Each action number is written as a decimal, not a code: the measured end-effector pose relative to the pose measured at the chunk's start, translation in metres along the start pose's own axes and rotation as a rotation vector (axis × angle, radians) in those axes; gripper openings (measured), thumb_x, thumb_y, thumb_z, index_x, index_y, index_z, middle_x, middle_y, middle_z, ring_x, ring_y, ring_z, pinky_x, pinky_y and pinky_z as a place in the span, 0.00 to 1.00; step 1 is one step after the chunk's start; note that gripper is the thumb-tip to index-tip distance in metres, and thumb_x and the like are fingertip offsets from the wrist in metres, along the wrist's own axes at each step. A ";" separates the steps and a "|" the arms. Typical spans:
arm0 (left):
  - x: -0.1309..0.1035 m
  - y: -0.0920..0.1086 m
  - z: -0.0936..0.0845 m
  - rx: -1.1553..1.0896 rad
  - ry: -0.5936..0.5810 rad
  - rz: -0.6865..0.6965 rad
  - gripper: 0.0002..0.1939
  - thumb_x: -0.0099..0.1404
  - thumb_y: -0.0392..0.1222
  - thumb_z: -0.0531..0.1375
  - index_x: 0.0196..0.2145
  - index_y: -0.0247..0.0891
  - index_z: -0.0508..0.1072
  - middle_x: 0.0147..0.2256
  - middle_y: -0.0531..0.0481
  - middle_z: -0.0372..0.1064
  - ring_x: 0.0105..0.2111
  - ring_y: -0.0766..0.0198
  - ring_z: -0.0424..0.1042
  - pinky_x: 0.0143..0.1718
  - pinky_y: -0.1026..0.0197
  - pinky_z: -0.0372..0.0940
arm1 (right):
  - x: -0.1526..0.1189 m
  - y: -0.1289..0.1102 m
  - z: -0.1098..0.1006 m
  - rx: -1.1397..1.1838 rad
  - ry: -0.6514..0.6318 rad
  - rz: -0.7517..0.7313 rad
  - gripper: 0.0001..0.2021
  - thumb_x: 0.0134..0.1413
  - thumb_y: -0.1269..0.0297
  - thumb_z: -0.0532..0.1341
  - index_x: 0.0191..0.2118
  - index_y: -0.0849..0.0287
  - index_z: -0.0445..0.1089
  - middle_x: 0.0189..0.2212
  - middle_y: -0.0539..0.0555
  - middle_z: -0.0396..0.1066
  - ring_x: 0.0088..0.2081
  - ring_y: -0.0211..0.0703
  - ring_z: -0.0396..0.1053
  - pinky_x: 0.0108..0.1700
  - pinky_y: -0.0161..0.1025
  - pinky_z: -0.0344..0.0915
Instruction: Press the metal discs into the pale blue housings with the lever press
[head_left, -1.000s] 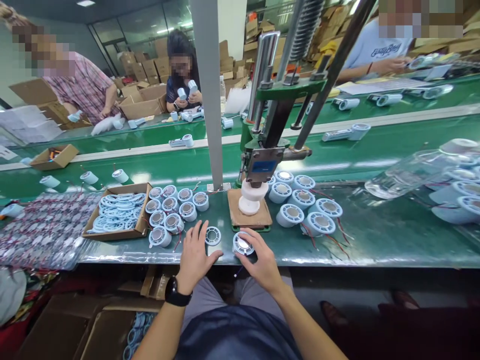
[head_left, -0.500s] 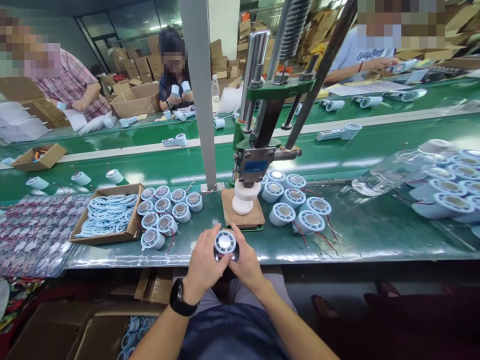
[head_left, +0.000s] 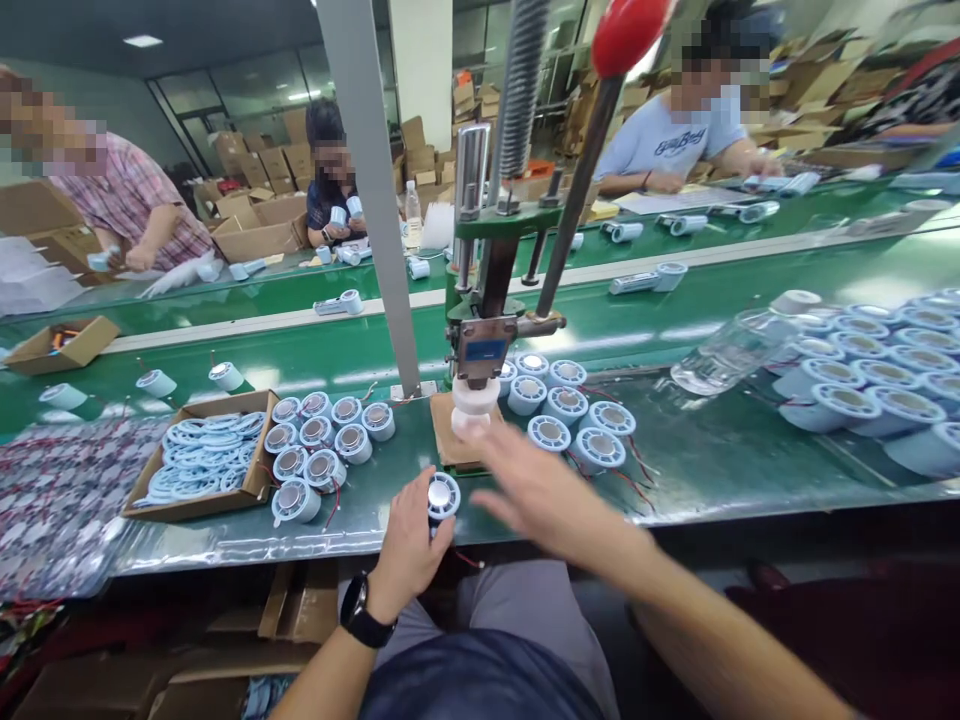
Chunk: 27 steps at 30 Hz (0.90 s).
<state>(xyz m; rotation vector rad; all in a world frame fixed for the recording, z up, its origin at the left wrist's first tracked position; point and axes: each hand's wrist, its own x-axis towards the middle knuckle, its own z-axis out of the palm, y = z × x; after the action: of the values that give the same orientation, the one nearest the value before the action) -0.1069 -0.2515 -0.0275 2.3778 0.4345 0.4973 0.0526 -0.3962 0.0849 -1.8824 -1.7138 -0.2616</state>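
My left hand (head_left: 409,540), a dark watch on its wrist, grips a light-blue round housing (head_left: 443,495) at the bench's front edge. The housing's slotted ring and silver centre face up, and a thin red wire hangs below it. My right hand (head_left: 529,485) is raised in front of the press, smeared by motion. Its fingers look stretched out, and I see nothing in them. Just behind that hand stands the hand press (head_left: 484,345), with a white round pressing head (head_left: 474,400) over a brown pad (head_left: 444,432) on its base.
Left of the press are several wired housings (head_left: 324,468), a carton of light-blue rings (head_left: 206,455) and rows of wired parts (head_left: 56,500). More housings (head_left: 600,448) stand to the right, beside a clear bottle (head_left: 724,355) lying down. Co-workers (head_left: 679,140) sit across the green conveyor (head_left: 540,285).
My right hand has let go of the housing and moved up and right toward the press. My left hand keeps the housing. The view has shifted; the press lever's red knob now shows.
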 end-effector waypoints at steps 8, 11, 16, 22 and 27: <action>0.001 -0.001 0.007 0.016 0.090 -0.040 0.26 0.67 0.46 0.56 0.60 0.34 0.62 0.57 0.35 0.66 0.57 0.49 0.67 0.57 0.43 0.61 | 0.179 0.044 -0.191 -0.147 0.758 0.168 0.21 0.64 0.58 0.49 0.52 0.68 0.69 0.44 0.51 0.69 0.51 0.45 0.70 0.49 0.40 0.66; 0.018 -0.002 -0.003 -0.156 0.129 -0.175 0.25 0.61 0.45 0.61 0.55 0.34 0.68 0.50 0.38 0.73 0.48 0.50 0.74 0.52 0.47 0.67 | 0.215 0.063 -0.178 -0.023 0.793 0.251 0.18 0.70 0.68 0.43 0.40 0.70 0.69 0.34 0.49 0.71 0.39 0.31 0.74 0.48 0.31 0.71; 0.084 0.008 -0.029 -0.376 0.243 -0.138 0.26 0.55 0.43 0.65 0.52 0.34 0.71 0.48 0.41 0.75 0.46 0.54 0.75 0.51 0.52 0.68 | 0.223 0.072 -0.162 -0.140 0.924 0.246 0.17 0.69 0.70 0.46 0.32 0.65 0.68 0.27 0.46 0.67 0.38 0.29 0.71 0.49 0.30 0.68; 0.143 0.028 -0.002 -0.590 0.085 -0.017 0.26 0.53 0.41 0.68 0.50 0.32 0.72 0.47 0.41 0.75 0.44 0.56 0.75 0.49 0.56 0.68 | 0.228 0.085 -0.162 0.005 1.004 0.071 0.21 0.66 0.64 0.43 0.27 0.70 0.64 0.22 0.45 0.62 0.39 0.34 0.73 0.44 0.34 0.64; 0.145 0.023 0.008 -0.589 -0.048 0.003 0.24 0.55 0.40 0.68 0.49 0.31 0.72 0.46 0.41 0.75 0.44 0.55 0.74 0.48 0.55 0.68 | 0.224 0.075 -0.168 0.072 0.928 0.177 0.17 0.67 0.69 0.45 0.32 0.71 0.66 0.26 0.46 0.67 0.36 0.29 0.73 0.39 0.26 0.65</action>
<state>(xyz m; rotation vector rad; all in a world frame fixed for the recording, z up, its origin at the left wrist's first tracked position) 0.0279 -0.2105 0.0160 1.8176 0.2212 0.4877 0.1988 -0.2962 0.3142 -1.4712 -0.9040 -0.8320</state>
